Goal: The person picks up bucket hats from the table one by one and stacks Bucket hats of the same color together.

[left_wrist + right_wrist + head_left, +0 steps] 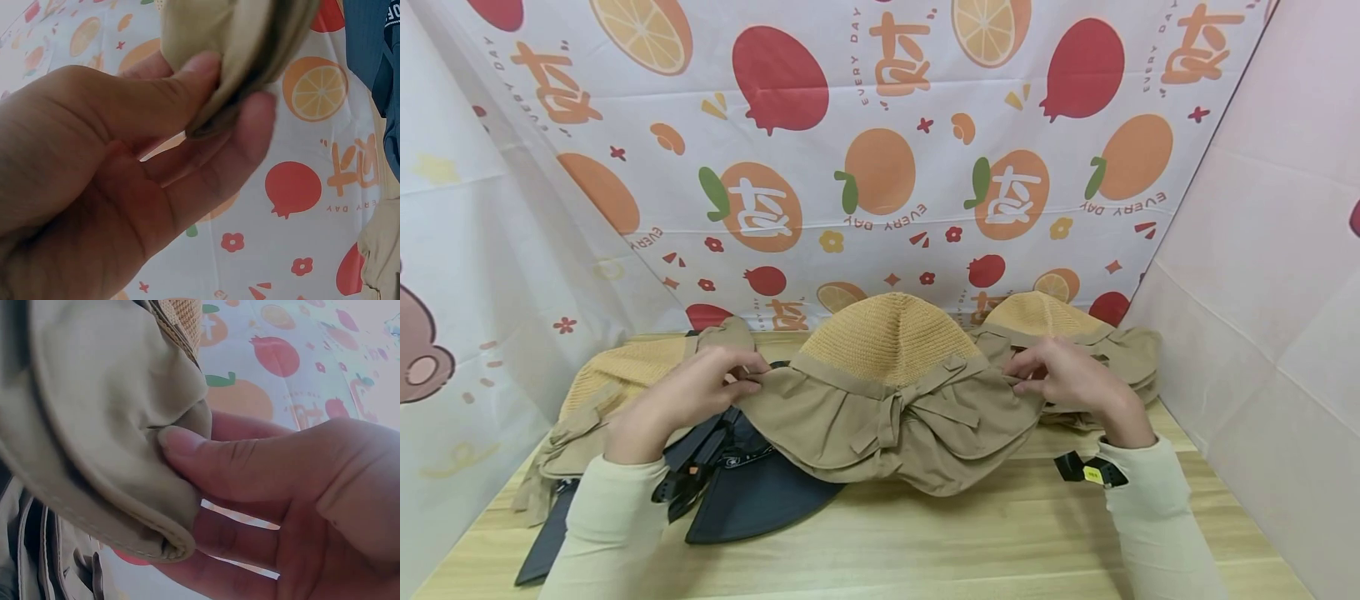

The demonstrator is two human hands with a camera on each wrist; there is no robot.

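A sun hat [891, 342] with a yellow knitted crown and a khaki ruffled brim is held up in the middle of the head view, its fabric bow facing me. My left hand [711, 387] pinches the brim's left edge between thumb and fingers. At the opposite edge my right hand [1067, 379] grips the brim the same way. The left wrist view shows the folded brim cloth [219, 56] between thumb and fingertips. In the right wrist view the thumb presses on the brim [112, 425], with the fingers behind it.
Another yellow and khaki hat [625, 367] lies at the left, partly behind my left arm. A similar hat [1052, 317] sits at the back right. A dark navy hat [760, 500] lies on the wooden table [962, 542]. Fruit-printed cloth [880, 100] hangs behind.
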